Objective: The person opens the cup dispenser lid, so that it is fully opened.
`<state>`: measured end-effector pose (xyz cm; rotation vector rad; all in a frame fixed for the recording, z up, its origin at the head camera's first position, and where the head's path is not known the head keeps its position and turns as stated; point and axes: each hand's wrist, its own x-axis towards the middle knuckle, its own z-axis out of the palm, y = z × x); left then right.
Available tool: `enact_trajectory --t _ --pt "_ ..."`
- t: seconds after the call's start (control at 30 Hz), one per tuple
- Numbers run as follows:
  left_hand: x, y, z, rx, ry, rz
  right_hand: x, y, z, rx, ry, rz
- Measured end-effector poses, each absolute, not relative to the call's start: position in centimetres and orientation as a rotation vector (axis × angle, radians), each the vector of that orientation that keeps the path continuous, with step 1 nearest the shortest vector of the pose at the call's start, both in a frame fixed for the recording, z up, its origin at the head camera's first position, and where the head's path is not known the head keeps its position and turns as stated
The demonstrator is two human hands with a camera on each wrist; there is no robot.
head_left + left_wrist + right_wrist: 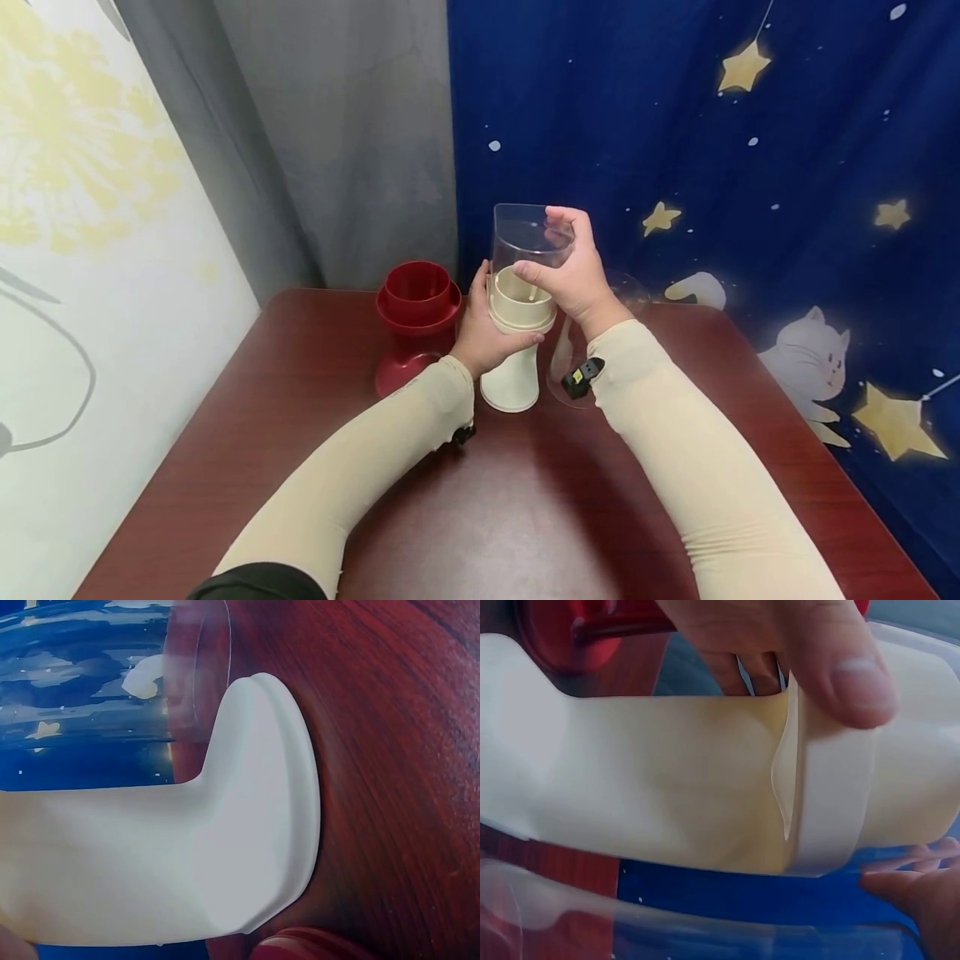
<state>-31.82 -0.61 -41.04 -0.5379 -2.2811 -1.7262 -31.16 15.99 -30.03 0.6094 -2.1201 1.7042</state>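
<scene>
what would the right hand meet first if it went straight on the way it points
First comes the clear container that the right hand grips; past it, the curtains look next in line, though depth is unclear.

My left hand (486,335) grips the smooth cream stand (512,379) just under its ringed top; it stands roughly upright at the scene's far middle, slim-waisted, flaring to a wide foot. With my right hand (577,271) I hold the clear, open-topped cylinder (513,225) upright above, its lower part around the cream collar.
</scene>
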Motion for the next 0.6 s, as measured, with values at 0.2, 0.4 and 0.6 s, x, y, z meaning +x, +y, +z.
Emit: enact_trajectory --t 0.2,0.4,0.6 --pt "-31.54 -0.32 -40.9 -0.532 -2.278 -1.75 -31.46 16.02 -30.09 0.604 -2.07 1.737" --pt "-31.31 -0.2 -40.8 -0.519 -2.286 -1.76 -31.47 16.12 -29.97 0.609 -2.072 1.726" --pt "-31.31 -0.31 -40.92 -0.521 -2.292 -1.782 -31.53 16.1 -30.05 0.623 -2.058 1.695"
